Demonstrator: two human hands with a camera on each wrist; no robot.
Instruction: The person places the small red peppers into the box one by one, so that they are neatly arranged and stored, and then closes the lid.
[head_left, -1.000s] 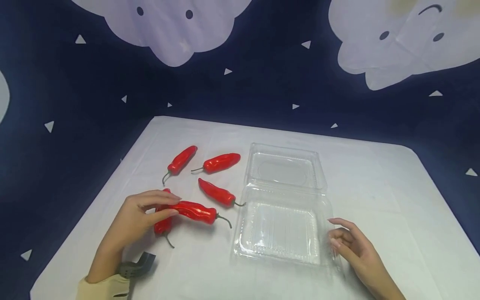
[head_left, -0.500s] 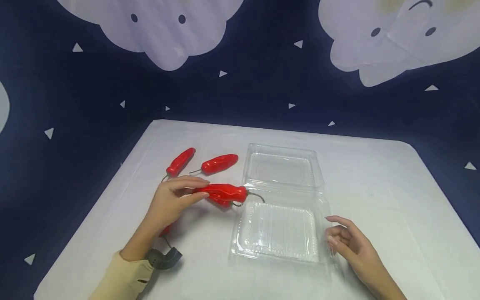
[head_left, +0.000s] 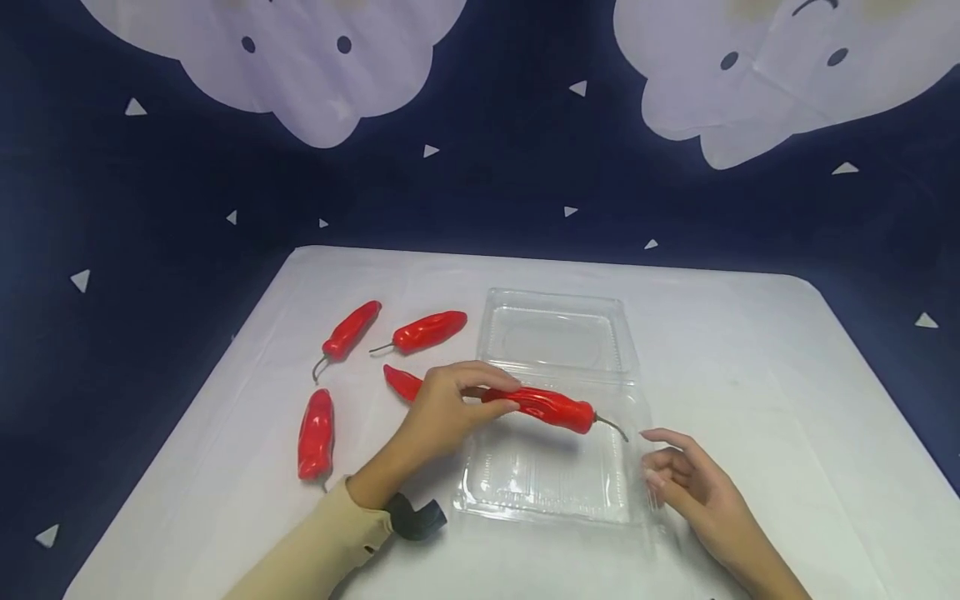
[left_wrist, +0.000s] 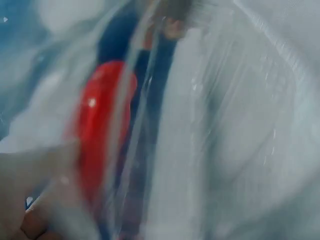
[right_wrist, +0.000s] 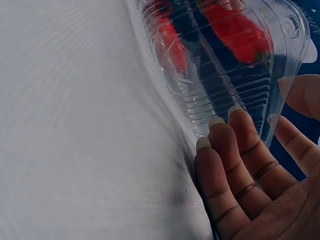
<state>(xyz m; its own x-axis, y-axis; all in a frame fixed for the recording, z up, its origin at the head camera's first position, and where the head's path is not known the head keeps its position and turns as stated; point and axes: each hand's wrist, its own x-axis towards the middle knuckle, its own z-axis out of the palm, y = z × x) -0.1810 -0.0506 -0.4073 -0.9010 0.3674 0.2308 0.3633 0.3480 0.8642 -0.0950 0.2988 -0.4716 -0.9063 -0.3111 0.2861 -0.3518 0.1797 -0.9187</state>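
My left hand (head_left: 450,408) pinches a red chili pepper (head_left: 551,408) by its pointed end, between thumb and fingers. The pepper lies nearly level over the base of a clear plastic clamshell container (head_left: 540,508), its green stem pointing right. In the left wrist view the red pepper (left_wrist: 102,115) is blurred beside the fingers. At the container's right side, my right hand (head_left: 693,492) holds the edge. Its fingertips (right_wrist: 217,122) touch the outer wall of the container (right_wrist: 235,95), with the thumb at the rim. The container's lid (head_left: 555,333) lies folded back, away from me.
One pepper (head_left: 401,382) lies left of the container, partly hidden behind my left hand. Farther left on the white-covered table (head_left: 750,375) are an upright-lying pepper (head_left: 317,437), a slanted pepper (head_left: 351,332) and another pepper (head_left: 431,331). A dark cartoon-cloud backdrop (head_left: 510,183) hangs behind.
My left hand has carried its pepper rightward from the left group to above the container base. The right hand stays at the container's edge. The view has shifted slightly.
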